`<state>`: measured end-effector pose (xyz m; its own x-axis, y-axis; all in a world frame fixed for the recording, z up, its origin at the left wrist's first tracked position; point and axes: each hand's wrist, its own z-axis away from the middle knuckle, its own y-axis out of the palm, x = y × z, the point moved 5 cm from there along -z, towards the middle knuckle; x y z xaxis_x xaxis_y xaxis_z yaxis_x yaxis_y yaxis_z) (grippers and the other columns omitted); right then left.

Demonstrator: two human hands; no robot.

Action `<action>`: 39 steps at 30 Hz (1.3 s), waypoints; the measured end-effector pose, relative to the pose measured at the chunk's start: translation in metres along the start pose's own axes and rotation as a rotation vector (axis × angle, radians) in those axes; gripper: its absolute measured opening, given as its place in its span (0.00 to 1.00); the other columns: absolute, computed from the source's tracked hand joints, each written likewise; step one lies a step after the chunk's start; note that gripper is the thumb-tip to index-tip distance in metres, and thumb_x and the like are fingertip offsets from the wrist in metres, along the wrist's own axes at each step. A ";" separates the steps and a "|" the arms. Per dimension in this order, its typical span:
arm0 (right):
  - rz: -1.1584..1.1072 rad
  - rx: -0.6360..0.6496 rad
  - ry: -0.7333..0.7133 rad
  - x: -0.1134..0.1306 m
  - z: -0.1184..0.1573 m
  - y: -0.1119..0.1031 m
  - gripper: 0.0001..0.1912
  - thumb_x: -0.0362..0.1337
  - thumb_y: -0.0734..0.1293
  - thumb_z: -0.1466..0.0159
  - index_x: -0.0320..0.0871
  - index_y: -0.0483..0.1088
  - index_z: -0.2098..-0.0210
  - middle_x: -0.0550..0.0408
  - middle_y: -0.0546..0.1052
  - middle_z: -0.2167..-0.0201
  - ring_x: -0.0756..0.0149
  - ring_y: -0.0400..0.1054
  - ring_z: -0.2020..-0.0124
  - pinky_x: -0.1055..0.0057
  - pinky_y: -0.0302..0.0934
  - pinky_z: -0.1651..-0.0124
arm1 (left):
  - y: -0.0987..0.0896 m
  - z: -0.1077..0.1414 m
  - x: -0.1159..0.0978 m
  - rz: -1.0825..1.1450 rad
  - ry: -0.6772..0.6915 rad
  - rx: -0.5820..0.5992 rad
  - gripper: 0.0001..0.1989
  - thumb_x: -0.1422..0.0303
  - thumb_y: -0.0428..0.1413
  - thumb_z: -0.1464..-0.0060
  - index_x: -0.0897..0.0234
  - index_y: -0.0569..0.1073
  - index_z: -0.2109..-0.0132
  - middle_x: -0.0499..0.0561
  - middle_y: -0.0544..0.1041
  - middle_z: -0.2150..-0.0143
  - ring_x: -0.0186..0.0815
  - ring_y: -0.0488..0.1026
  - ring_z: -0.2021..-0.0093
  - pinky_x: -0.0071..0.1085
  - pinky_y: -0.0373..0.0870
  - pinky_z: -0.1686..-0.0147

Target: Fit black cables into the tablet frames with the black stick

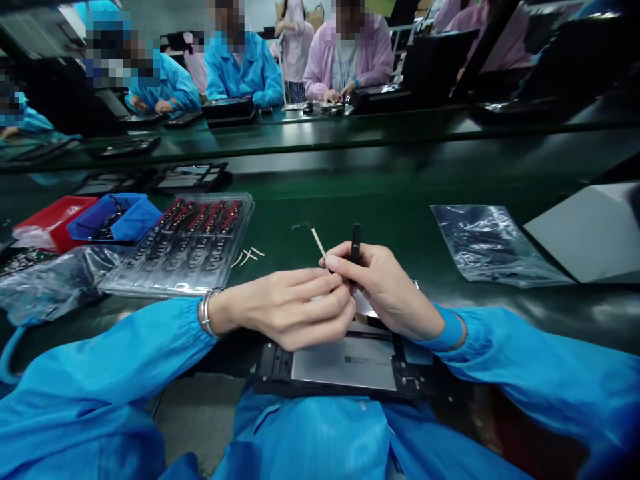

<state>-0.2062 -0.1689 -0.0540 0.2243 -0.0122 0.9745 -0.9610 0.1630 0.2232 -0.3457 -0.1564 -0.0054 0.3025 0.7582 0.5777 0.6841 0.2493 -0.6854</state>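
Thin cable with cream strip [319,241]: head view, beyond the open device [370,370], long axis running away from it, leaning left. Right hand [373,277] nearer, clamped on black tweezers [356,241]; left hand [300,308] bunched alongside, grip hidden.

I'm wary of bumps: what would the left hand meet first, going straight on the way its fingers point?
Most likely the right hand, which holds a black tool just ahead of the left hand; whether the hands touch is unclear from this view.
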 end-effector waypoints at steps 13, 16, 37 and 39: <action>0.431 -0.029 -0.313 0.011 0.003 -0.001 0.07 0.36 0.68 0.37 0.40 0.77 0.64 0.59 0.74 0.73 0.73 0.65 0.72 0.72 0.59 0.68 | 0.004 0.010 0.022 -0.123 -0.532 0.202 0.05 0.75 0.53 0.34 0.72 0.73 0.58 0.55 0.78 0.64 0.37 0.75 0.65 0.31 0.74 0.68; 0.434 -0.051 -0.334 0.011 0.002 -0.001 0.07 0.36 0.67 0.37 0.40 0.78 0.64 0.58 0.75 0.73 0.73 0.65 0.73 0.72 0.59 0.68 | 0.003 0.007 0.018 -0.170 -0.539 0.247 0.06 0.76 0.52 0.33 0.72 0.73 0.57 0.54 0.78 0.64 0.36 0.76 0.65 0.30 0.73 0.68; 0.492 -0.086 -0.209 0.006 -0.008 -0.007 0.08 0.40 0.71 0.39 0.41 0.77 0.68 0.56 0.73 0.77 0.69 0.65 0.76 0.70 0.58 0.73 | 0.004 0.097 0.042 -0.085 -0.765 0.410 0.10 0.76 0.46 0.32 0.68 0.71 0.49 0.55 0.77 0.56 0.36 0.75 0.57 0.30 0.71 0.59; 0.502 -0.084 -0.214 0.005 -0.007 -0.006 0.08 0.39 0.70 0.39 0.40 0.77 0.68 0.56 0.73 0.76 0.70 0.64 0.76 0.70 0.57 0.72 | 0.001 0.064 0.029 -0.112 -0.625 0.261 0.07 0.74 0.49 0.32 0.67 0.71 0.52 0.54 0.77 0.58 0.35 0.74 0.60 0.30 0.71 0.60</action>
<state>-0.1979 -0.1627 -0.0511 -0.3044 -0.1119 0.9460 -0.9234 0.2785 -0.2642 -0.3782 -0.0956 -0.0177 -0.2541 0.9053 0.3404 0.4832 0.4237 -0.7662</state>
